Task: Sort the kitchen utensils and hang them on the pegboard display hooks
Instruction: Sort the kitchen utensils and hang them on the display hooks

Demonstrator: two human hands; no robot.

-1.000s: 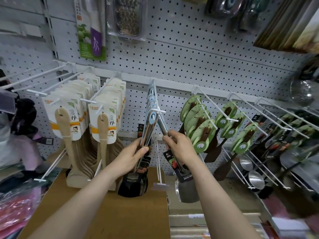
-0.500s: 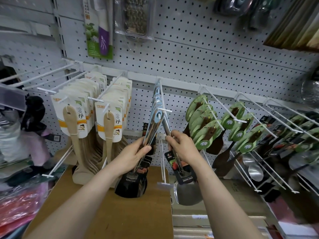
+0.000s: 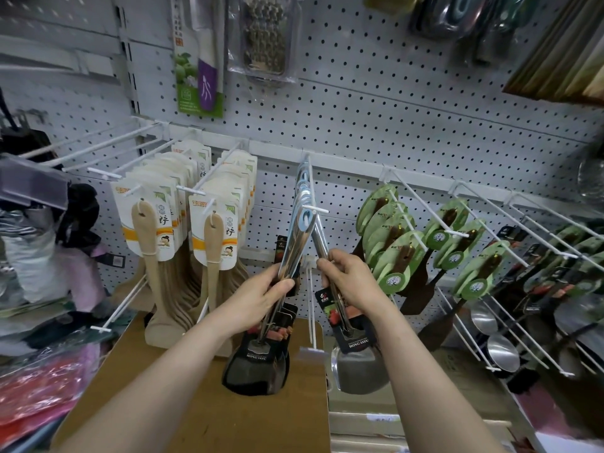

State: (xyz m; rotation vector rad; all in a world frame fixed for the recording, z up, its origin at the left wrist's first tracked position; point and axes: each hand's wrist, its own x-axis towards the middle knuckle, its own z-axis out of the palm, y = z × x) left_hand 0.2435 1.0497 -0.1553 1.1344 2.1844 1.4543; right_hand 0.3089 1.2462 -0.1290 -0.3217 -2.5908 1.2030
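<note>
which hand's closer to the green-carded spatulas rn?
Right. The right hand, gripping a steel spatula by its handle, sits just left of the green-carded spatulas. The left hand holds the hung spatula bunch further left.

spatulas (image 3: 294,243): glossy steel | spoons (image 3: 145,230): matt pale wood | pegboard (image 3: 392,109): matt white

White pegboard wall (image 3: 392,109), slotted metal upright (image 3: 125,60) at left, brown board counter (image 3: 245,426) below

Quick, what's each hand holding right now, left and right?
Left hand: gripping the bunched spatula handles hanging from the hook.
Right hand: gripping the handle of a single steel spatula.
</note>
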